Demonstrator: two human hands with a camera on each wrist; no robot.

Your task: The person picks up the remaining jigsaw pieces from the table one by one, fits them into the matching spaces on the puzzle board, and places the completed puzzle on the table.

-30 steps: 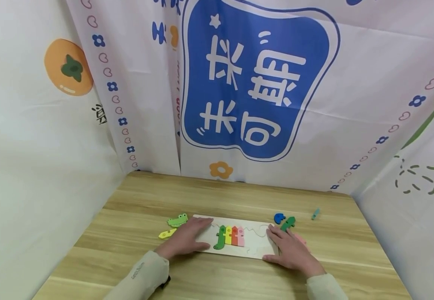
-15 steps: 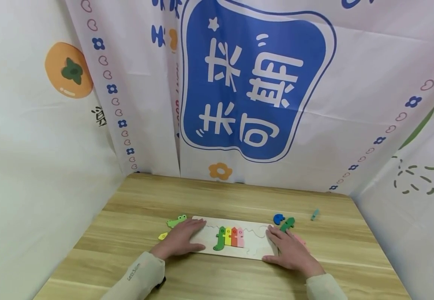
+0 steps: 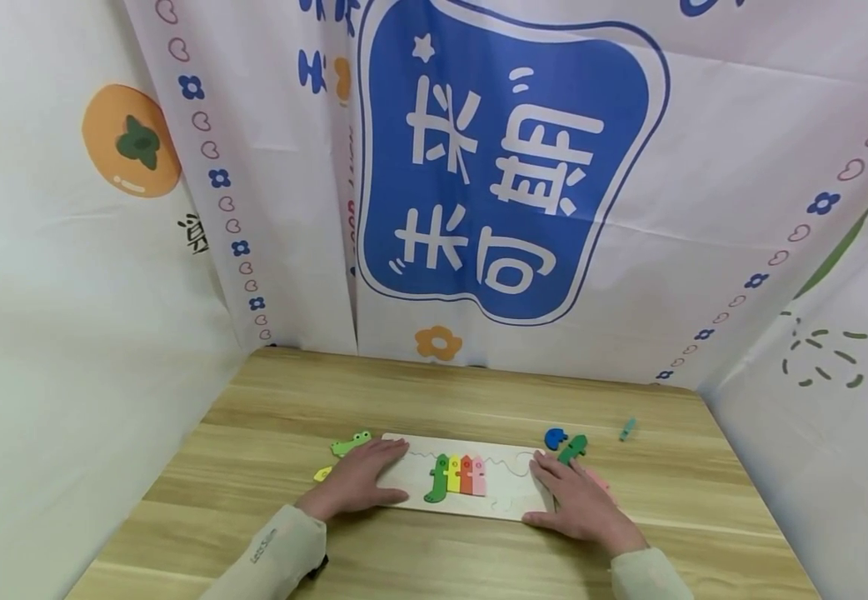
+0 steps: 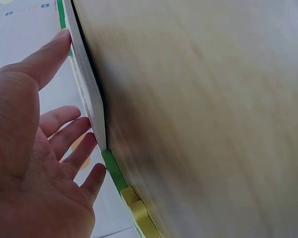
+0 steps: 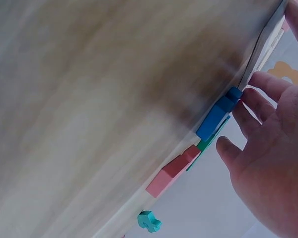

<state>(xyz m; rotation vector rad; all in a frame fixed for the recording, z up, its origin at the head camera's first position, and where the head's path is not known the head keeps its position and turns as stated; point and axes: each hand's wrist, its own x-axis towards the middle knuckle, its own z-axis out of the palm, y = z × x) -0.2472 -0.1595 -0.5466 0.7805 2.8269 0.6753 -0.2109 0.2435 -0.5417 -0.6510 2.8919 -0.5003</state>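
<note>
A pale wooden puzzle board (image 3: 509,482) lies on the table with several joined pieces near its middle: a green leg-shaped piece (image 3: 437,485), a yellow one (image 3: 454,473), a red one (image 3: 467,475) and a pink one (image 3: 479,477). My left hand (image 3: 359,477) rests at the board's left end, fingers spread and fairly straight, thumb apart. At the right end, my right hand (image 3: 580,504) touches the board in a similar way. In the left wrist view, fingertips meet the board's edge (image 4: 93,94). Neither hand grips a piece.
Left of the board lie a light-green crocodile head piece (image 3: 350,444) and a partly covered yellow piece (image 3: 322,473). To the right are blue (image 3: 555,438), green (image 3: 573,450) and partly hidden pink (image 3: 599,480) pieces. A teal piece (image 3: 628,429) lies farther off.
My left hand has slid slightly left, showing more of the board's left end and covering more of the loose yellow piece. My right hand stays at the right end.
</note>
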